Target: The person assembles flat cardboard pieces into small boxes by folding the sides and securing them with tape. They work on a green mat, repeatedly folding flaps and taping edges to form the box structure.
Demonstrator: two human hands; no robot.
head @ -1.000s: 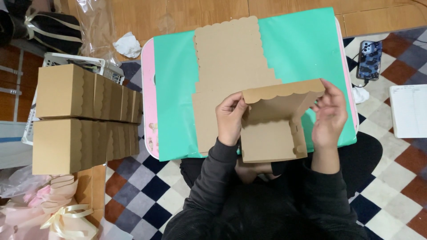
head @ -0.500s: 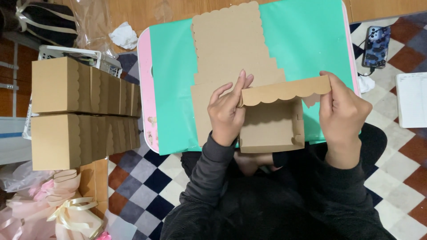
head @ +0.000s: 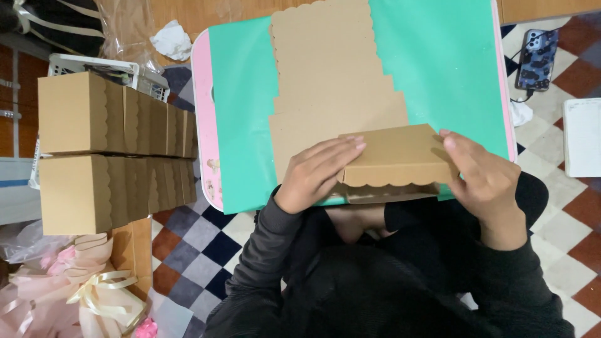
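A small brown cardboard box (head: 394,156) with a scalloped lid edge rests at the near edge of a green mat (head: 244,112). Its lid lies folded down flat. My left hand (head: 316,175) presses on the box's left side and top. My right hand (head: 482,178) grips its right end. Beyond the box, flat brown scalloped cardboard sheets (head: 332,69) lie on the mat.
The mat covers a pink-rimmed lap table (head: 201,119). Two rows of finished brown boxes (head: 106,150) stand at the left over a white basket (head: 94,66). Pale ribbon bows (head: 94,294) lie at lower left. A phone (head: 537,59) and a white notebook (head: 582,138) are at right on the checkered floor.
The box lid, standing up before, has been folded down shut over the box. Both hands shifted onto the lid and ends, and the view has moved closer.
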